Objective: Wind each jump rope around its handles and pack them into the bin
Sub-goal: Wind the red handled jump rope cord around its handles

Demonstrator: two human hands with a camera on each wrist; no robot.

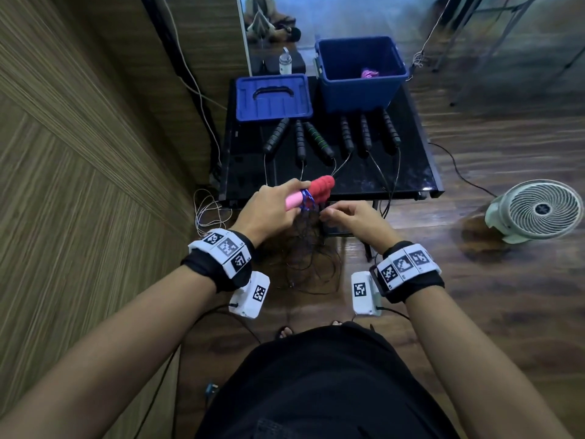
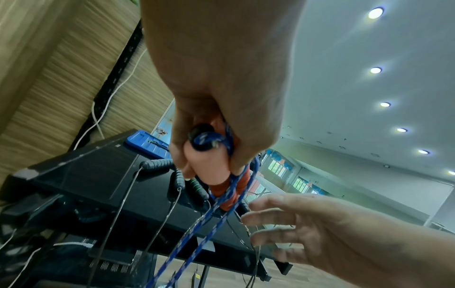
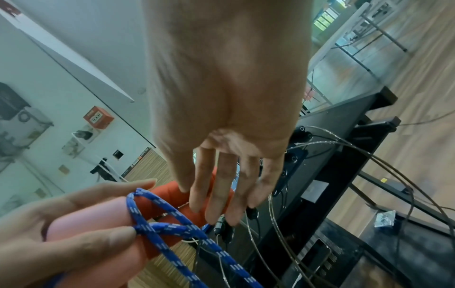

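Jump-rope handles (image 1: 311,192) sit in the left hand's (image 1: 269,210) clenched grip; right hand (image 1: 354,218) seemingly released.

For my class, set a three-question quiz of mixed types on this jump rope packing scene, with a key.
1. True or false: the left hand grips the pink and red handles with the blue rope looped around them.
2. Multiple choice: the blue lid lies A) on the bin, B) on the table left of the bin, C) on the floor.
3. Fill in: the blue bin already holds a ____-coloured wound rope.

Key: 1 true; 2 B; 3 pink. The right hand has straight fingers and grips nothing.
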